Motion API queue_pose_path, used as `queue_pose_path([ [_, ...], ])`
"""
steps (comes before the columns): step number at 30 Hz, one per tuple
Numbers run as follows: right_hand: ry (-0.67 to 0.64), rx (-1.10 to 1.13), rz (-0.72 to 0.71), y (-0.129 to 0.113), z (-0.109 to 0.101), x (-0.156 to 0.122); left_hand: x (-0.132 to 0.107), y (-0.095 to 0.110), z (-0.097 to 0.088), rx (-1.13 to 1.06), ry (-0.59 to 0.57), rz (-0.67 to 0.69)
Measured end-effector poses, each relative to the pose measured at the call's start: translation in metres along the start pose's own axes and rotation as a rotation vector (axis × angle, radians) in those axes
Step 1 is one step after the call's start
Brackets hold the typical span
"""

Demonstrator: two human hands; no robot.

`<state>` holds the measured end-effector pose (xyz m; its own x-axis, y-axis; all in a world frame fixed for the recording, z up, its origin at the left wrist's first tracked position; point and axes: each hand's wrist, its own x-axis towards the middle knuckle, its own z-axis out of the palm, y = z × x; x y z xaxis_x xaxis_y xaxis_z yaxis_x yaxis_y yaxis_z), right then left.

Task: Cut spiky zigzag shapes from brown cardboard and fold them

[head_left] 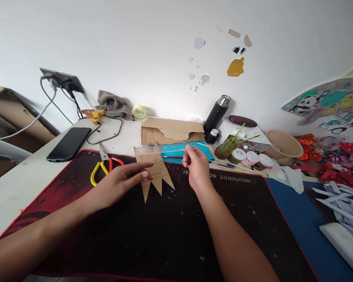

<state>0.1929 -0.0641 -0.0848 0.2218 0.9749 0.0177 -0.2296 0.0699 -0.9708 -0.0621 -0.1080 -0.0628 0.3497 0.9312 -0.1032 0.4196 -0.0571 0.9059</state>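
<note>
My left hand (122, 181) lies on the black desk mat (170, 231), fingers stretched out flat, their tips pressing on a brown cardboard piece (155, 170) cut with pointed zigzag teeth. My right hand (196, 164) hovers just right of that cardboard, fingers pinched on a thin white stick (204, 145) that points up and right. A clear plastic ruler (153, 150) rests along the cardboard's top edge. A red pencil (173, 157) lies beside it on a blue sheet (191, 152).
Yellow and orange scissors (104, 166) lie left of my left hand. A phone (69, 143), glue gun (94, 114), folded cardboard (170, 131), black flask (216, 113), paint jars (247, 156), a paper bowl (284, 144) and white paper strips (341, 199) crowd the desk.
</note>
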Motion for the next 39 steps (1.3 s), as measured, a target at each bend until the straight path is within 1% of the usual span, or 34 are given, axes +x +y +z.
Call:
queue_pose_path([
  [1, -0.009, 0.015, 0.003, 0.001, 0.003, -0.003, 0.0, 0.004, 0.004, -0.117, -0.024, -0.049],
  [3, -0.031, 0.039, 0.013, 0.002, 0.009, -0.008, 0.004, 0.01, 0.012, -0.345, -0.011, -0.083],
  [5, -0.07, 0.031, 0.034, 0.005, 0.014, -0.014, 0.009, 0.013, 0.017, -0.513, 0.073, -0.066],
  [7, -0.141, -0.005, 0.061, 0.007, 0.019, -0.019, 0.015, 0.014, 0.018, -0.594, 0.173, -0.038],
  [9, -0.21, -0.042, 0.071, 0.009, 0.023, -0.025, 0.018, 0.013, 0.016, -0.608, 0.235, -0.033],
  [11, -0.315, -0.088, 0.069, 0.008, 0.026, -0.031, 0.02, 0.012, 0.014, -0.592, 0.252, -0.049],
  [13, -0.463, -0.141, 0.062, 0.004, 0.027, -0.037, 0.021, 0.012, 0.011, -0.569, 0.268, -0.065],
  [15, -0.62, -0.199, 0.076, -0.001, 0.028, -0.042, 0.02, 0.014, 0.007, -0.528, 0.308, -0.071],
  [16, -0.682, -0.232, 0.092, -0.004, 0.027, -0.044, 0.019, 0.016, 0.004, -0.491, 0.332, -0.069],
  [17, -0.708, -0.255, 0.101, -0.006, 0.027, -0.044, 0.018, 0.019, 0.001, -0.438, 0.346, -0.067],
  [18, -0.705, -0.273, 0.104, -0.007, 0.025, -0.044, 0.018, 0.021, -0.003, -0.367, 0.35, -0.07],
  [19, -0.674, -0.282, 0.096, -0.008, 0.023, -0.042, 0.017, 0.024, -0.007, -0.284, 0.343, -0.08],
  [21, -0.579, -0.325, 0.076, -0.009, 0.016, -0.034, 0.016, 0.027, -0.015, -0.115, 0.289, -0.136],
  [22, -0.512, -0.376, 0.056, -0.008, 0.012, -0.03, 0.017, 0.028, -0.019, -0.047, 0.244, -0.177],
  [24, -0.394, -0.567, -0.043, -0.006, 0.004, -0.021, 0.021, 0.026, -0.022, 0.03, 0.141, -0.249],
  [25, -0.364, -0.679, -0.088, -0.005, 0.001, -0.018, 0.024, 0.025, -0.023, 0.048, 0.084, -0.27],
  [26, -0.36, -0.781, -0.117, -0.003, -0.001, -0.016, 0.028, 0.022, -0.023, 0.059, 0.025, -0.281],
  [28, -0.402, -0.909, -0.114, 0.0, -0.002, -0.015, 0.037, 0.018, -0.021, 0.077, -0.069, -0.276],
  [30, -0.447, -1.033, -0.123, 0.003, 0.001, -0.018, 0.047, 0.014, -0.019, 0.091, -0.109, -0.258],
  [32, -0.454, -1.122, -0.136, 0.004, 0.005, -0.022, 0.056, 0.011, -0.016, 0.103, -0.138, -0.253],
  [36, -0.429, -1.161, -0.108, 0.003, 0.008, -0.024, 0.068, 0.003, -0.011, 0.135, -0.201, -0.288],
  [39, -0.404, -1.177, -0.077, 0.003, 0.008, -0.023, 0.071, -0.003, -0.012, 0.185, -0.217, -0.308],
])
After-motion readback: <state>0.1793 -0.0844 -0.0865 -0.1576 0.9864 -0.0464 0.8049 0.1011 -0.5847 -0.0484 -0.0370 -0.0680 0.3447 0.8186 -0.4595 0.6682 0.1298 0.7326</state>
